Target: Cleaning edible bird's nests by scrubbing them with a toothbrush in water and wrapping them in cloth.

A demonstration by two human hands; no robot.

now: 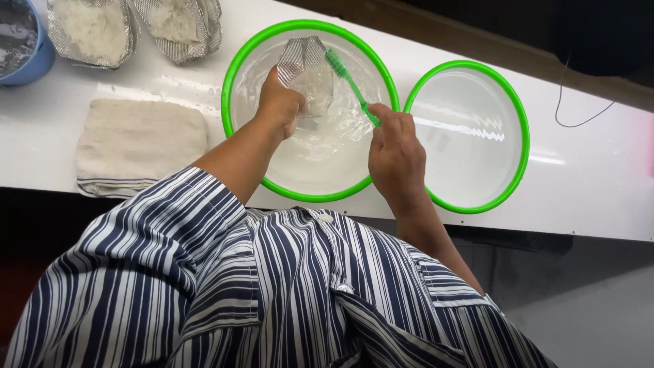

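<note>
Left hand grasps a mesh strainer in the soapy basin while right-hand fingers grip a green toothbrush; two caked strainers at upper left look unwashed.

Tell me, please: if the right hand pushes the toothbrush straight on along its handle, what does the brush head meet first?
Most likely the metal mesh held by the left hand. The right hand points the green toothbrush up-left, with its head beside the mesh over the water in the near basin. Whether they already touch is unclear.
</note>
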